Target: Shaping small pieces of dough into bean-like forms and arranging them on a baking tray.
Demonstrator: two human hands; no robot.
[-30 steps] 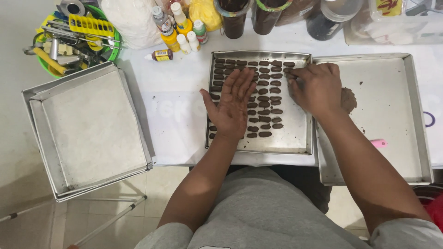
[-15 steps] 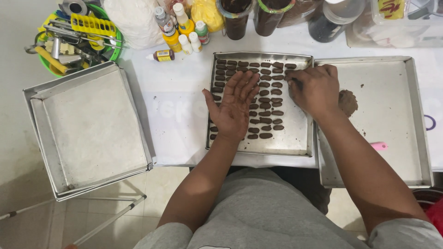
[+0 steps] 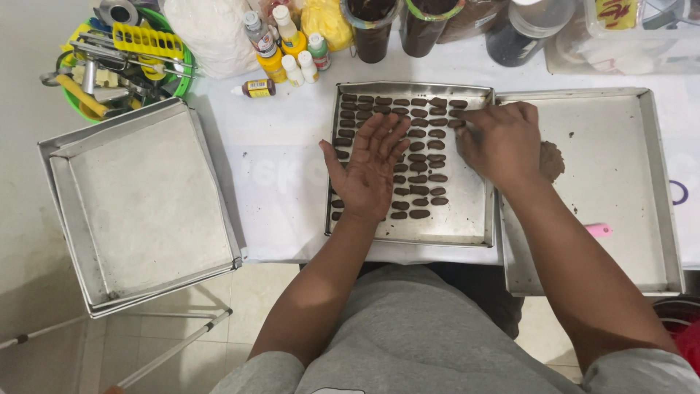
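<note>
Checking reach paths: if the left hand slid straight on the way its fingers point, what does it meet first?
The left hand points up and slightly right over the tray. First come the next rows of dark dough pieces, then the tray's far rim. How high the hand sits above them is unclear.

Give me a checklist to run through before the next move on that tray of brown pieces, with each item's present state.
1. Left hand flat, palm up, over the rows in the middle tray: ok.
2. Right hand fingertips at the top right rows of brown pieces: ok.
3. Bare space in the tray's lower part for more rows: ok.
4. Lump of brown dough within reach on the right tray: ok.
5. Whether the right hand holds a piece: cannot tell.
6. Pieces under the left hand undisturbed: cannot tell.
</note>
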